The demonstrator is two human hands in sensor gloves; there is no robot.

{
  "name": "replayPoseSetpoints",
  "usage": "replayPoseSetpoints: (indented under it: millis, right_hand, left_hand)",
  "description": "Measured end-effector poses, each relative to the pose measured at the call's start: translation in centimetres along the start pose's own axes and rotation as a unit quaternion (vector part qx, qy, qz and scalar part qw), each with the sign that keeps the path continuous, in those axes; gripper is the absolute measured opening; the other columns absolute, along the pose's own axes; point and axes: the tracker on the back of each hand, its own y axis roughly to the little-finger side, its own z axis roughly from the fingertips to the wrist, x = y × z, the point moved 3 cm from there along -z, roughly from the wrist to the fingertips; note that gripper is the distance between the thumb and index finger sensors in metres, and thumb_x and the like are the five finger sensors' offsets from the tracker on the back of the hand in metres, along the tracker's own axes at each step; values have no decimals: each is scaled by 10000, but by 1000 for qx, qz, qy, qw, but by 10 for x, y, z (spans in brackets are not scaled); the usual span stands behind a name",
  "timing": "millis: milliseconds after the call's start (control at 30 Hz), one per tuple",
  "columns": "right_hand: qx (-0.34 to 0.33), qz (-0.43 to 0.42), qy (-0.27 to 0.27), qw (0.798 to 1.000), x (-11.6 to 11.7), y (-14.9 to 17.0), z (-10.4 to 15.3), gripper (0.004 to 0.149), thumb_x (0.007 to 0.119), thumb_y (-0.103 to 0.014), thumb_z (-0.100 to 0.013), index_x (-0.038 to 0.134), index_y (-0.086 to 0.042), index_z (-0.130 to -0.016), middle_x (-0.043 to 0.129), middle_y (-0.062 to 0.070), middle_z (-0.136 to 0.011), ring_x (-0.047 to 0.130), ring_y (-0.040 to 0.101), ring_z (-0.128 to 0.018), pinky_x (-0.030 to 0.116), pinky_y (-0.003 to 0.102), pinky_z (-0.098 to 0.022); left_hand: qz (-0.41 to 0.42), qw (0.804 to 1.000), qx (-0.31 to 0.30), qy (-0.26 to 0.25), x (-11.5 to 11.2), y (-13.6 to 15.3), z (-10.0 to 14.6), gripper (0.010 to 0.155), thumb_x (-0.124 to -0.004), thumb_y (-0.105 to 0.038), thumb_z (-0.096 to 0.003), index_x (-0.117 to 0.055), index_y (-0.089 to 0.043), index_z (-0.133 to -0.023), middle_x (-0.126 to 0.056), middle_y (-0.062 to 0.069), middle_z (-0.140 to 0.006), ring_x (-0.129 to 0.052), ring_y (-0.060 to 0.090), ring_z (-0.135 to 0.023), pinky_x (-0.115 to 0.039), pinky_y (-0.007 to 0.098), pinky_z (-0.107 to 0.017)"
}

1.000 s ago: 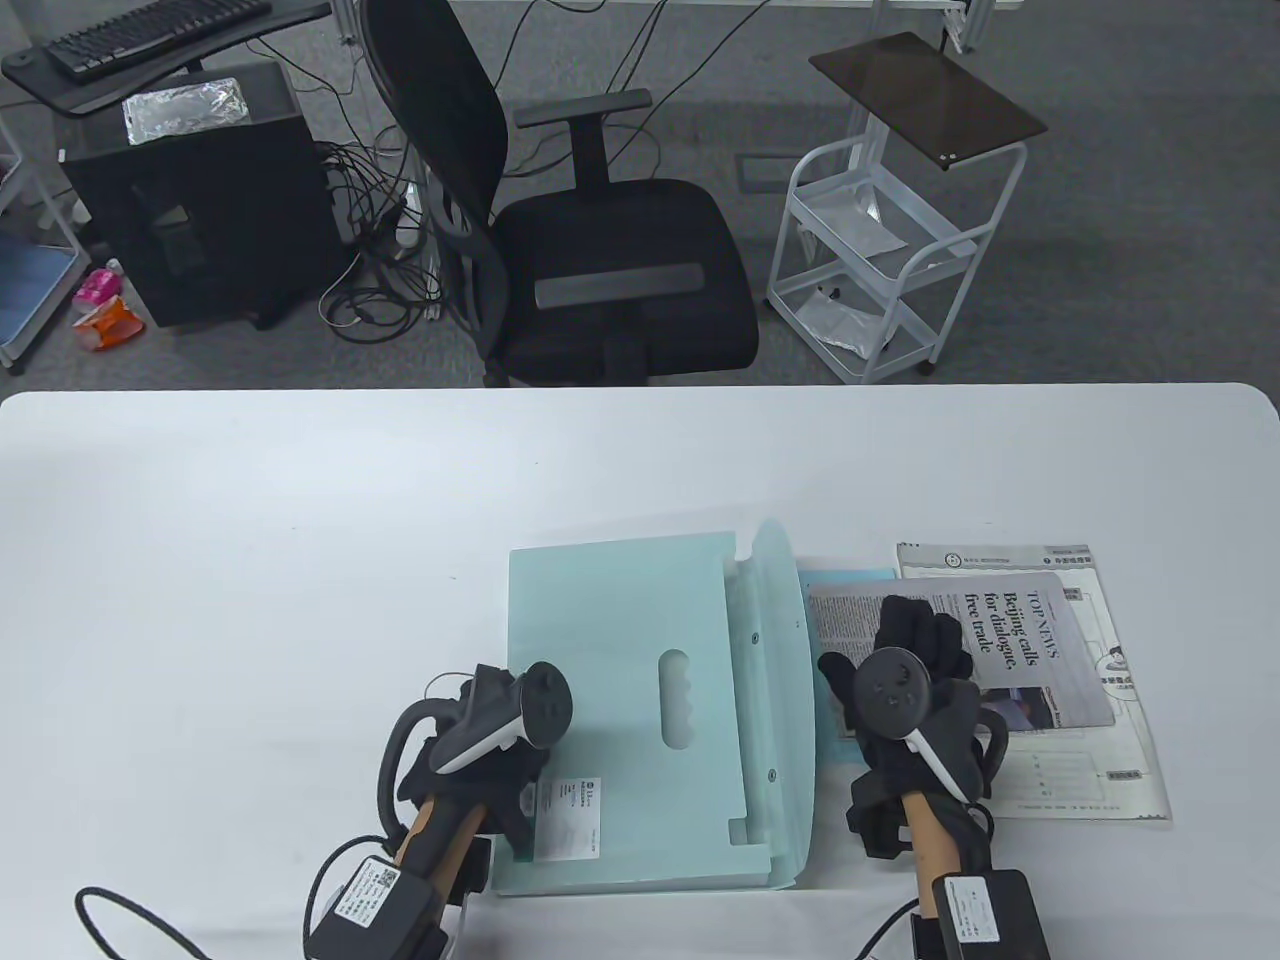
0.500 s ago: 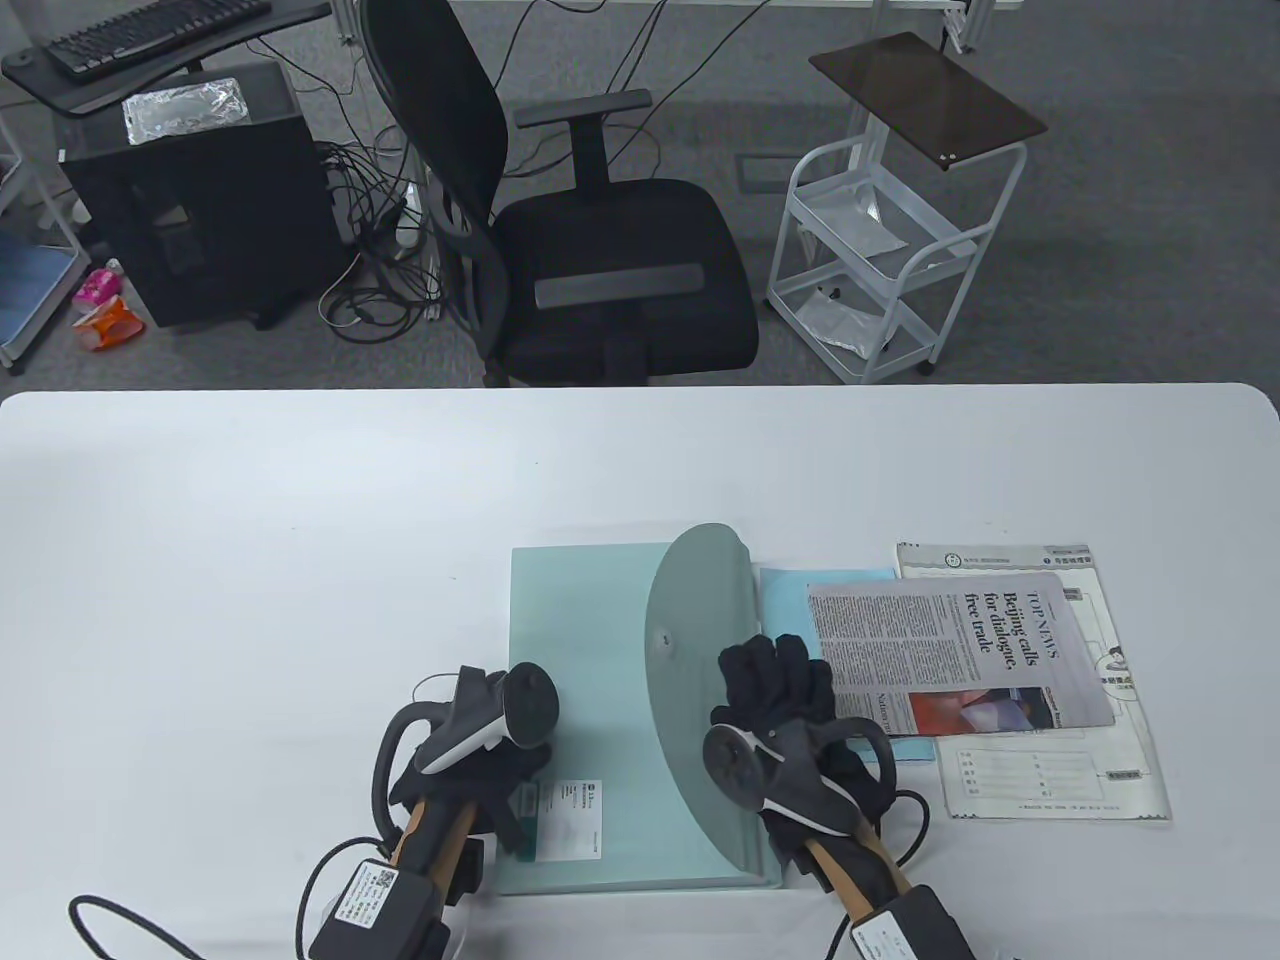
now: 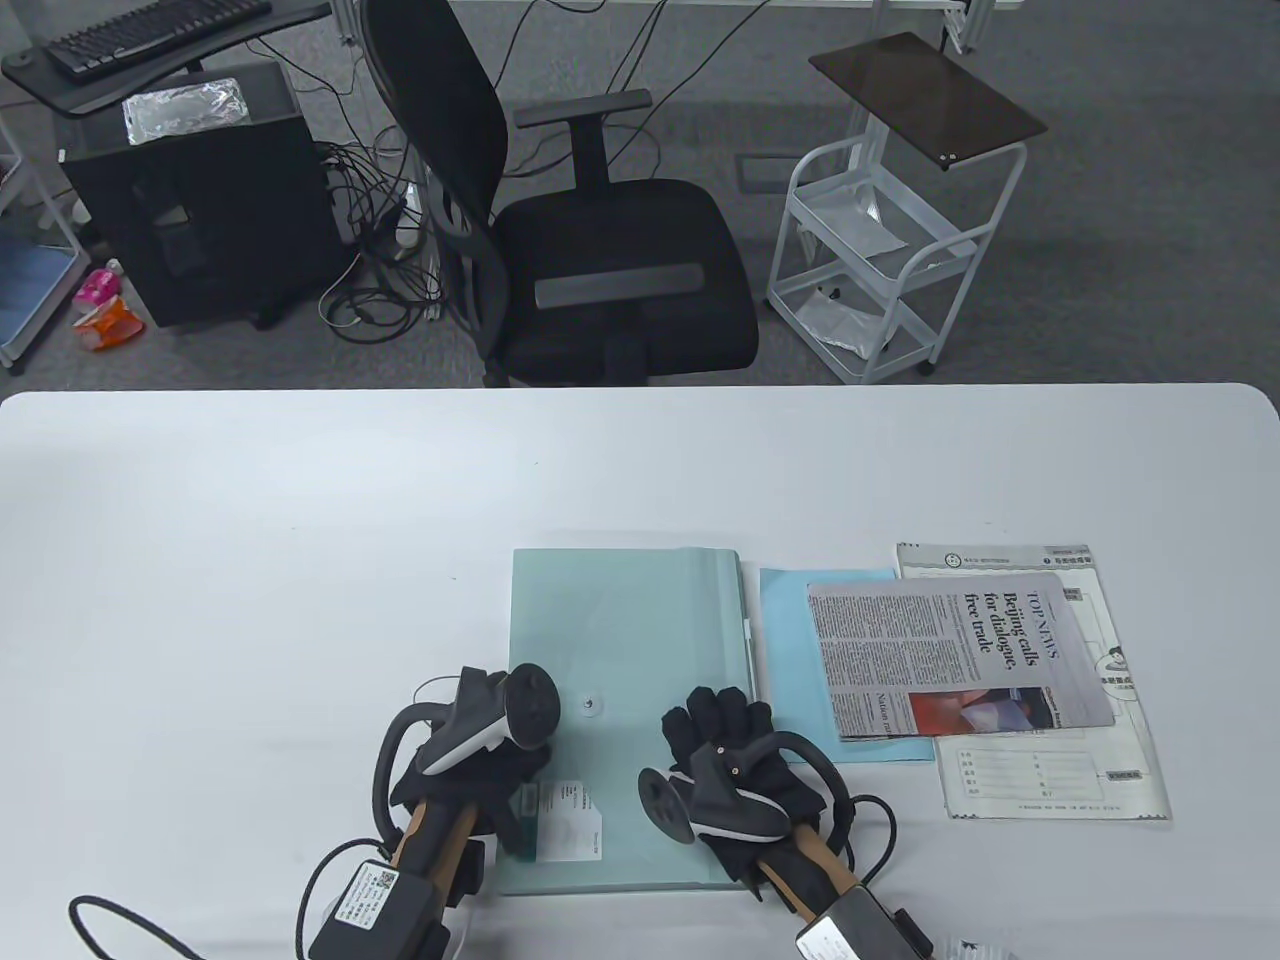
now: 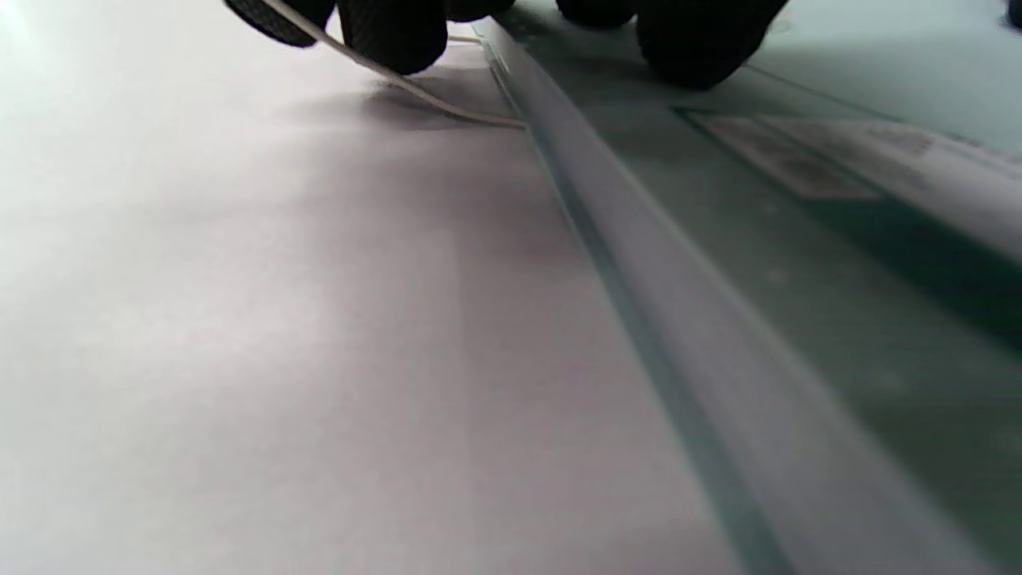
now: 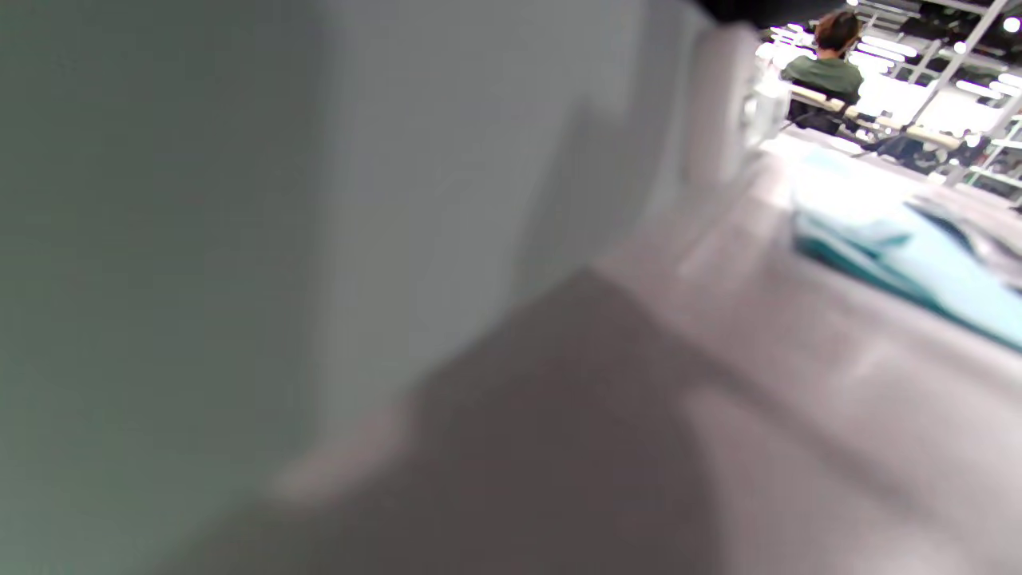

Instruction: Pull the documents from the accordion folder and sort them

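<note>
The pale green accordion folder [image 3: 630, 620] lies flat on the white table [image 3: 250, 560] with its flap folded shut and the snap [image 3: 593, 706] on top. My left hand [image 3: 500, 790] rests on the folder's near left corner, by the white label [image 3: 572, 820]. In the left wrist view its fingertips [image 4: 687, 40] press on the folder [image 4: 838, 335] and on the table beside its edge. My right hand [image 3: 722, 728] lies flat on the flap with fingers spread. To the right lie a blue sheet [image 3: 785, 620], a newspaper [image 3: 960, 650] and a white form [image 3: 1060, 785].
The three papers overlap in a pile at the folder's right side. A black office chair [image 3: 600, 230] and a white trolley [image 3: 890, 260] stand beyond the table's far edge. The right wrist view is blurred and shows the folder surface [image 5: 239, 200] and the blue sheet [image 5: 918, 271].
My right hand left the newspaper, swung the folder's flap over from right to left and now lies on the closed flap. My left hand stayed on the near left corner.
</note>
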Motion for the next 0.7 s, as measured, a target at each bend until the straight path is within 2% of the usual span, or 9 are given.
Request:
replayPoseSetpoints:
  millis: [167,233,300,433,533,600,700]
  right_hand:
    - [1,-18,0,1000,0,3,0,560,426,-369,-549,292,-116,-1030,380,251,-1094,481,532,-958,494,623,-699]
    - [1,-20,0,1000,0,3,0,560,427,-370,-549,291,-116,-1030,379,250,-1094,481,532,-958,492,623,-700]
    - [1,-19,0,1000,1,3,0,560,426,-370,-549,290,-115,-1029,380,251,-1093,483,531,-958,493,623,-699]
    - [0,-17,1,1000,0,3,1,561,425,-370,-549,289,-114,-1029,379,253,-1094,484,534,-956,491,624,-700]
    - [0,-17,1,1000,0,3,1,561,425,-370,-549,289,-114,-1029,380,251,-1094,484,533,-957,492,623,-700]
    - [0,-16,1,1000,0,3,1,560,425,-370,-549,289,-114,-1029,381,253,-1093,482,531,-959,492,623,-700]
    - [0,-16,2,1000,-1,3,1,560,425,-370,-549,290,-115,-1029,381,253,-1093,485,531,-958,492,624,-699]
  left_hand:
    - [-42,999,-3,18,14,-8,9,648,-596,-457,-633,-368,-236,-1199,-361,206,-1227,-591,444,-1071,-564,615,-730]
    - [-27,999,-8,25,23,-9,17,638,-584,-466,-635,-426,-209,-1197,-405,206,-1224,-619,443,-1061,-577,606,-729]
    - [3,1000,-31,6,37,-9,28,630,-583,-473,-633,-472,-197,-1188,-484,197,-1208,-680,422,-1037,-614,590,-715]
    - [71,993,-69,-65,64,3,52,643,-583,-492,-629,-489,-182,-1184,-527,184,-1196,-711,409,-1022,-633,583,-704]
    - [126,982,-80,-118,76,19,63,645,-586,-500,-627,-503,-174,-1178,-552,182,-1185,-733,401,-1005,-647,575,-693]
    - [153,972,-64,-166,82,34,69,657,-592,-504,-625,-495,-165,-1180,-542,187,-1186,-715,410,-1013,-632,582,-700]
    - [160,958,-10,-236,83,58,72,716,-606,-533,-612,-444,-148,-1194,-497,207,-1198,-670,443,-1033,-608,601,-706]
